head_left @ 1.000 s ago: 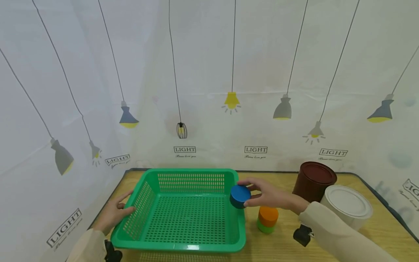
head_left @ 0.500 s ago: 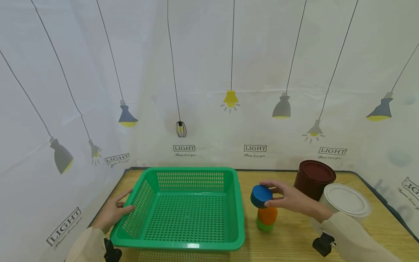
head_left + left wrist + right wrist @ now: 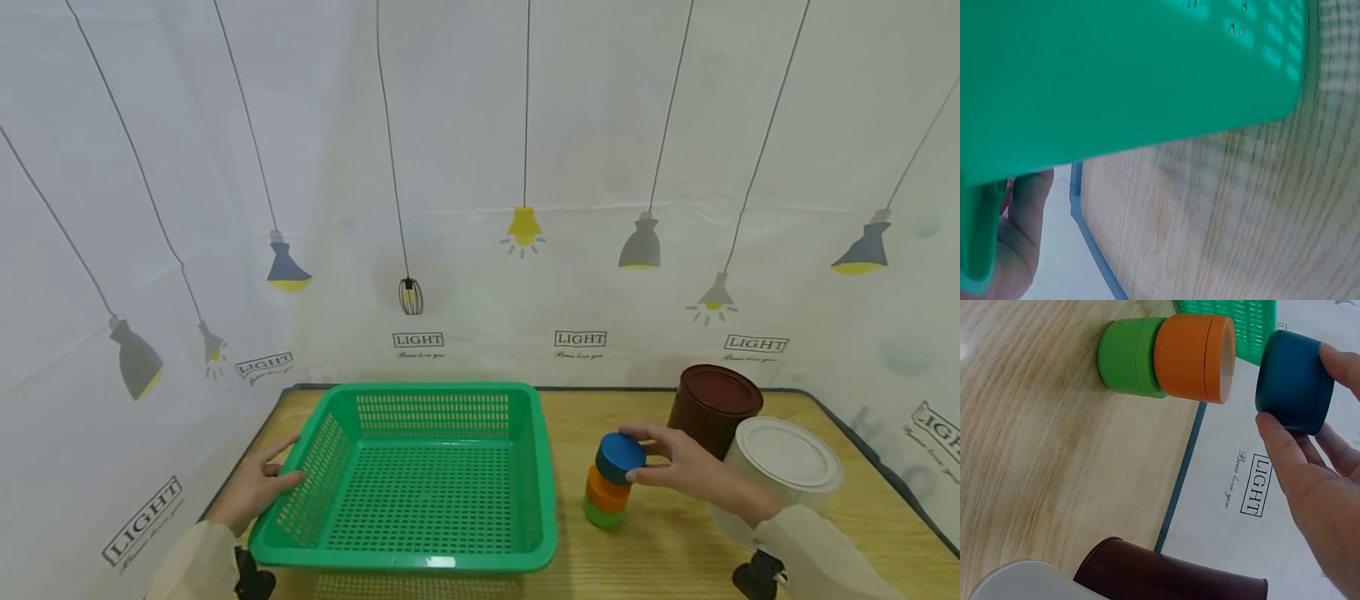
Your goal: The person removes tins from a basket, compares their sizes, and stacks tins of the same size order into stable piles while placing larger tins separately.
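Note:
My right hand [image 3: 678,468] pinches a small blue round tin [image 3: 621,458] between thumb and fingers. In the right wrist view a gap separates this blue tin [image 3: 1292,381] from the orange tin [image 3: 1191,357]. That orange tin [image 3: 606,493] rests on a green tin [image 3: 603,514], stacked slightly off-centre on the table. At the left, my left hand [image 3: 251,487] grips the side rim of a green plastic basket [image 3: 405,562], thumb over the edge. From the left wrist the basket's wall [image 3: 1116,81] covers much of that hand [image 3: 1019,237].
Right of the stack stand a dark brown lidded can [image 3: 712,408] and a larger white lidded can [image 3: 787,454]. The wooden table [image 3: 645,567] ends at a dark edge against a white sheet [image 3: 465,167] printed with lamps. The basket has slotted walls and floor.
My right hand has carried the blue tin from beside the basket's right rim rightward to above the orange tin. My left hand stays on the basket.

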The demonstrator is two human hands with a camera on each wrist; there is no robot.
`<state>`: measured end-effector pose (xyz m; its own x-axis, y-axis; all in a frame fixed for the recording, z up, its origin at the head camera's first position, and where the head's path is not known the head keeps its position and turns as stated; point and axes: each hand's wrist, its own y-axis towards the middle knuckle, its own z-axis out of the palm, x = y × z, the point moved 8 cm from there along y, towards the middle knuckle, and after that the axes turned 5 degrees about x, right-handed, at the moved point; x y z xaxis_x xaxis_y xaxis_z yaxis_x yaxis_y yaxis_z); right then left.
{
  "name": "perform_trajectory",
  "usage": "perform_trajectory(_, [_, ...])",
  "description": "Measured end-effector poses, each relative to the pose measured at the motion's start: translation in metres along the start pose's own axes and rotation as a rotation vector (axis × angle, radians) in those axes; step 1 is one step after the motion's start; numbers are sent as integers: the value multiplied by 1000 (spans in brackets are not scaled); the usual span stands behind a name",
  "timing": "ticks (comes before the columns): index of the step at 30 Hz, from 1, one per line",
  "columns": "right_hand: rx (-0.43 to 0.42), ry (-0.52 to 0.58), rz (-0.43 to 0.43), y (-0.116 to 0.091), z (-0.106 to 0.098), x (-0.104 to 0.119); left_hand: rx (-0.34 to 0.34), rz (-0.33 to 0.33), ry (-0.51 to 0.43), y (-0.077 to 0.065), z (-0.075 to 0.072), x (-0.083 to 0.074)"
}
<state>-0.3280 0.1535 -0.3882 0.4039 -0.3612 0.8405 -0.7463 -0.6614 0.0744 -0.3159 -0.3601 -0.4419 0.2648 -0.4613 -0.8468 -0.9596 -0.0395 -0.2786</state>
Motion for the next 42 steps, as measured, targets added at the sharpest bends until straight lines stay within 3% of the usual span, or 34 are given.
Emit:
perform_trajectory(6, [16, 64, 19, 0, 6, -10, -4, -3, -7, -1, 0, 0])
perform_trajectory(33, [10, 61, 71, 5, 15, -16, -6, 3, -5, -1, 1, -2])
perform_trajectory(42, [4, 71, 67, 5, 15, -17, -3, 28, 40, -3, 1, -3])
